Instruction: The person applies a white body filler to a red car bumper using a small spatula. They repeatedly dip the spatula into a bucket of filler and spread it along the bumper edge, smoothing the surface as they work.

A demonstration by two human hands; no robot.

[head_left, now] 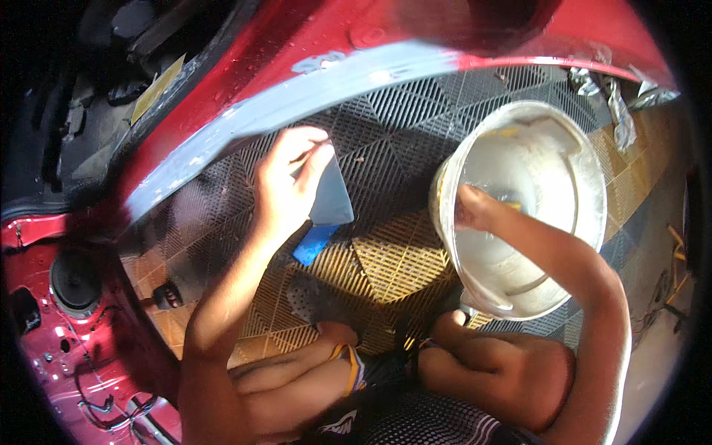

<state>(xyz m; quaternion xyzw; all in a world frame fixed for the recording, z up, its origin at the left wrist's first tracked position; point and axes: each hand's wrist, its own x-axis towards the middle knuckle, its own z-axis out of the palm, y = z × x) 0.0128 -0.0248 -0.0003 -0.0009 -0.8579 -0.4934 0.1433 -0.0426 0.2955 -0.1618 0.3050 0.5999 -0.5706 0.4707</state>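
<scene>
My left hand (293, 178) is closed on a thin dark grey sheet (330, 193), above the grille-patterned mat. A blue flat piece (314, 245) shows just below the sheet; whether they touch is unclear. My right hand (475, 208) is curled inside the left wall of a large dented metal basin (556, 259), which has cloudy liquid and a partly hidden yellowish object (510, 206) in it; its fingertips are mostly hidden. A red car body panel (185, 126), with a long pale grey patch (371, 70), curves in front of me.
A red car frame (89, 371) with a round black part (74, 278) and wiring is at left. The interlocking mat (393, 259) lies beneath my bent bare legs. Crumpled silver foil (619, 119) hangs from the panel at upper right. Thin orange items (676, 259) sit at far right.
</scene>
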